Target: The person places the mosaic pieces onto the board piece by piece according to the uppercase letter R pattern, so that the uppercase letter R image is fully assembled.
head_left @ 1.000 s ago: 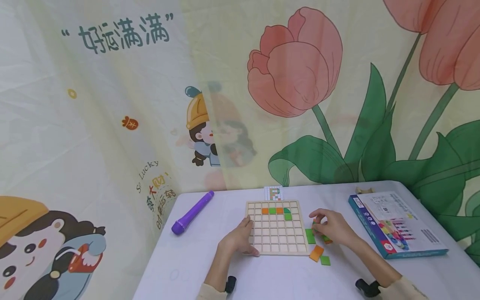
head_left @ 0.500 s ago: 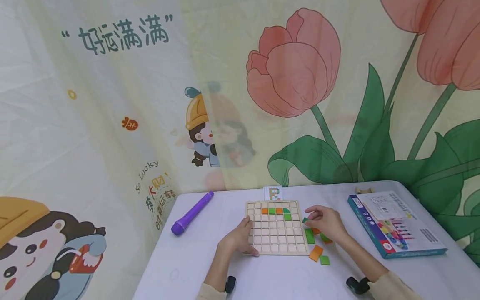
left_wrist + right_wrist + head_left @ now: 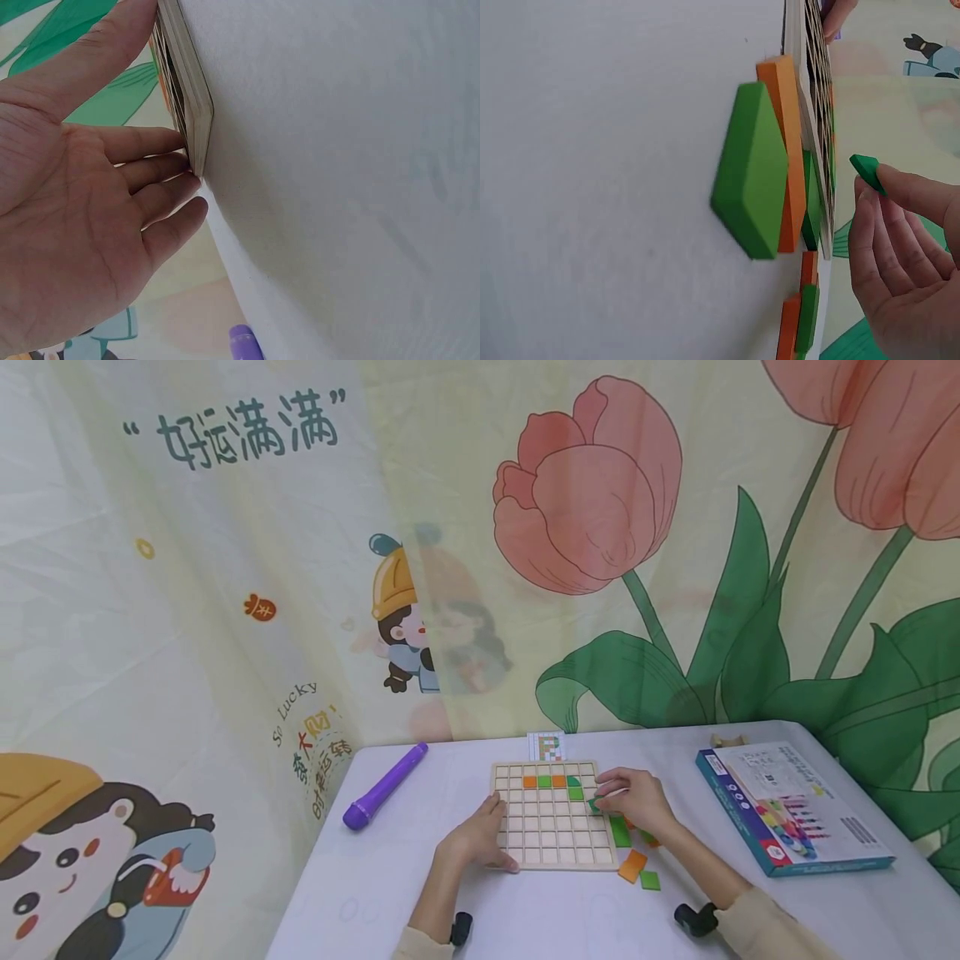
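A wooden grid board (image 3: 555,835) lies on the table. Orange and green tiles (image 3: 545,782) fill part of an upper row, with a green tile (image 3: 575,794) below the row's right end. My left hand (image 3: 476,837) rests against the board's left side and near corner; the left wrist view shows its fingertips (image 3: 174,196) touching the edge, fingers nearly straight. Between thumb and fingers, my right hand (image 3: 643,803) pinches a small dark green tile (image 3: 867,171) over the board's right edge. Its exact shape is unclear.
Loose tiles lie right of the board, among them a green one (image 3: 620,832), an orange one (image 3: 633,865) and another green one (image 3: 650,881). A pattern card (image 3: 547,746) lies behind the board. A flat box (image 3: 795,810) sits right, a purple microphone-shaped stick (image 3: 386,785) left.
My right hand has moved left from the loose tiles to the board's right edge, carrying the dark green tile. The left hand and the board stay where they were.
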The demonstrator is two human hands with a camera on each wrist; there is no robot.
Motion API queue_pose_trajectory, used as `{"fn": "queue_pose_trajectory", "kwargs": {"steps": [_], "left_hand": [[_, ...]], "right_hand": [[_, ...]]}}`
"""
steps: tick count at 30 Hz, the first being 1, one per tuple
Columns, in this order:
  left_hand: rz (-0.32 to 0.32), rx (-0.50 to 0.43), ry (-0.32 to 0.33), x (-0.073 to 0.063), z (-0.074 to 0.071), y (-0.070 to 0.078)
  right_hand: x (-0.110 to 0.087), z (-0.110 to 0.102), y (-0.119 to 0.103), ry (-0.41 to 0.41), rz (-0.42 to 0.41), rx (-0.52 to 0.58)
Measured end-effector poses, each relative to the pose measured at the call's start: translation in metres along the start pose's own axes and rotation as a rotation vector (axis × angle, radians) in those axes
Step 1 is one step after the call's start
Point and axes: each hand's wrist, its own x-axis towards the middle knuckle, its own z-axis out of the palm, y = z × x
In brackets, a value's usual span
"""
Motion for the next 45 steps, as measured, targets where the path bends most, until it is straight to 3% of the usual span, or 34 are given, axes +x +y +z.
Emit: {"fn": "queue_pose_trajectory", "kwargs": {"steps": [21,38,45], "left_hand": [[0.005,-0.003,-0.008,-0.001,0.000,0.002],[0.000,-0.004,0.006,-0.002,-0.003,0.004],[-0.010,-0.013,-0.003,-0.001,-0.002,0.003]], "right_hand": [[0.014,0.029,-0.001,0.021,-0.006,-0.106],[0.015,0.033,-0.007,0.022,-0.087,-0.261],[0.016,0.026,-0.008,-0.029,-0.063,-0.218]]}}
